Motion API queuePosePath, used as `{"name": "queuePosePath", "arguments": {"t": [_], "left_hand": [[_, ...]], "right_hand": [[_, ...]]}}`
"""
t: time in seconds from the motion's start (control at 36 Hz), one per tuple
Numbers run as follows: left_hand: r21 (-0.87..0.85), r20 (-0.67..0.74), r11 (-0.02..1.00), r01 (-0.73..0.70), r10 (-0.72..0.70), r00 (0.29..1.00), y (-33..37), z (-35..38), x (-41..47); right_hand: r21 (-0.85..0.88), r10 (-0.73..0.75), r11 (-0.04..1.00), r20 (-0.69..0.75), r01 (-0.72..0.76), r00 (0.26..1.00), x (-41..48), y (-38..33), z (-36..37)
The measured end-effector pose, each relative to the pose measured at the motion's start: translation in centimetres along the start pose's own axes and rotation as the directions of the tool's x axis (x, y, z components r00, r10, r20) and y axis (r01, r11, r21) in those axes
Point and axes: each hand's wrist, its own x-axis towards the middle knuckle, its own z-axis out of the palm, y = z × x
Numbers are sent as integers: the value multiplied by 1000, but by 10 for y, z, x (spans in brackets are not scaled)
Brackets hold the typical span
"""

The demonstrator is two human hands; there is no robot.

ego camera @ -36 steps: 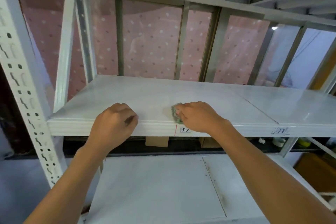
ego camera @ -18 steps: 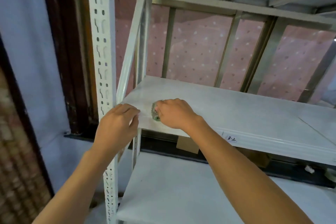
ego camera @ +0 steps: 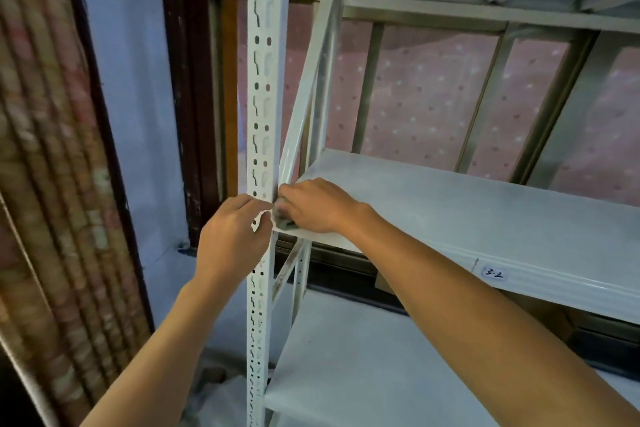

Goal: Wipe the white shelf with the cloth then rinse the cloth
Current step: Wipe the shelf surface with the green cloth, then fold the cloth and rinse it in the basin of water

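The white shelf [ego camera: 450, 215] runs from centre to the right edge, with a label "3-2" on its front lip. My right hand [ego camera: 318, 206] presses a small grey-green cloth [ego camera: 282, 220] onto the shelf's front left corner, right against the upright post. Most of the cloth is hidden under the fingers. My left hand [ego camera: 232, 239] rests against the perforated white post [ego camera: 265, 114] at shelf height, its fingers curled around the post's edge.
A lower white shelf [ego camera: 363, 374] sits beneath. Diagonal braces cross behind the post. A dark wooden door frame [ego camera: 194, 97] and blue wall stand to the left, a patterned curtain [ego camera: 45, 184] at far left. Pink dotted fabric hangs behind the window bars.
My right hand has slid the cloth leftward along the shelf's front edge to the left corner. My left hand moved from the shelf edge to the post. The view swung left.
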Motion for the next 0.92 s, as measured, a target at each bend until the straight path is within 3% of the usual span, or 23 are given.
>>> {"name": "queuePosePath", "arguments": {"t": [0.08,0.17,0.22,0.44,0.61,0.69,0.78,0.92], "left_hand": [[-10,-10,1000,-1,1,1000,-1,-2,0],[-18,-21,1000,8,-8,1000,1,-6,0],[-29,-25,1000,2,-3,1000,2,-11,0],[-62,0,998,-16,16,1000,6,-24,-4],[-112,84,994,7,3,996,18,-28,-11],[-278,237,955,104,-37,971,28,-25,-11],[-442,429,863,244,-35,903,43,-19,-10],[-557,575,744,370,24,818,67,-2,-11]], "right_hand": [[-5,-75,997,72,76,995,-15,-14,-3],[-139,-262,943,252,303,932,-35,-37,14],[-160,-304,919,295,361,906,-49,-47,32],[-14,-197,980,147,201,969,-82,-37,28],[165,57,985,19,-59,998,-92,-23,-2],[250,165,957,-51,-147,985,-104,-18,-18],[318,252,922,-64,-220,966,-121,-16,-27],[356,328,889,-55,-289,943,-157,-7,-33]]}}
